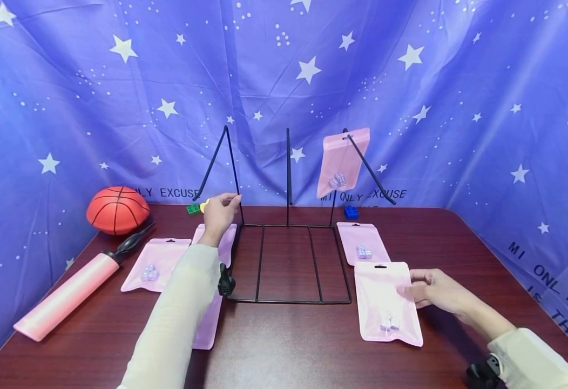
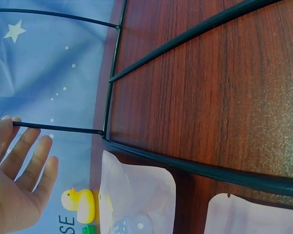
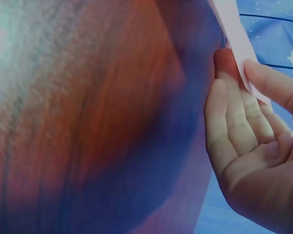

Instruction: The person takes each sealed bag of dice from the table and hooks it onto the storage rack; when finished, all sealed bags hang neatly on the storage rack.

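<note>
My left hand pinches the left upright of a black wire rack between thumb and fingertips. In the left wrist view the other fingers of that hand are spread below the wire. My right hand pinches the right edge of a pink zip pouch with small dice at its bottom, held face-on at the rack's front right. Another pink pouch hangs by its slot from the rack's right prong. Behind the held pouch, one more pouch lies flat on the table.
Left of the rack lie several pouches, some partly hidden by my left arm. A pink hand pump and a red basketball are farther left. Behind are a green block, a yellow rubber duck and a blue block.
</note>
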`<state>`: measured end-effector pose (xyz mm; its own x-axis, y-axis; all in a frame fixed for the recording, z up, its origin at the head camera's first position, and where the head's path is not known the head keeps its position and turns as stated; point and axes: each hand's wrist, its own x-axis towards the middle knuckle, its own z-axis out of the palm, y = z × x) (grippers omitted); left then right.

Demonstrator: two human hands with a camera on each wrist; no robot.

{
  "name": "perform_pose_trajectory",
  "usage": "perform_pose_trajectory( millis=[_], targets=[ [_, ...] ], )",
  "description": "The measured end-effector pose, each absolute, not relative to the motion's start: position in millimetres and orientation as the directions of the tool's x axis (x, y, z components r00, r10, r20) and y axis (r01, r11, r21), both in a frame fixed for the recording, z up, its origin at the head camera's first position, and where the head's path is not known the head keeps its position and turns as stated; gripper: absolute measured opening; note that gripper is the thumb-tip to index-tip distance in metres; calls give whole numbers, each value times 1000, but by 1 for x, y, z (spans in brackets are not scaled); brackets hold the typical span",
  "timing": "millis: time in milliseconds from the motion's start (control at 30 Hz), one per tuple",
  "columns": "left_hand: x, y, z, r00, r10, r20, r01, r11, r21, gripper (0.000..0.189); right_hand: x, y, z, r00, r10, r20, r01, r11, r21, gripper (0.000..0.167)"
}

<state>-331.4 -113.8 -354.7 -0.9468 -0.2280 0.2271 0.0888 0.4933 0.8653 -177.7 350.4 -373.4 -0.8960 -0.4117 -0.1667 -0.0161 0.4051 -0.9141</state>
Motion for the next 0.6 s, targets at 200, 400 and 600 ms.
perform_pose_trajectory(
  millis=[200,400,600],
  targets=[
    [-331,-115,-355,-948,-219,230,96,494,864,32,-179,358,-367,-861,-481,-169,-20,362,-932,47],
    [-331,-115,-355,-947,-221,234,102,485,868,31,-181,362,-352,-817,-564,-122,-71,307,-949,30],
    [-331,-116,-354,-951,-219,217,88,482,872,32,-182,364,-328,-823,-563,-70,-159,347,-924,40]
  ],
)
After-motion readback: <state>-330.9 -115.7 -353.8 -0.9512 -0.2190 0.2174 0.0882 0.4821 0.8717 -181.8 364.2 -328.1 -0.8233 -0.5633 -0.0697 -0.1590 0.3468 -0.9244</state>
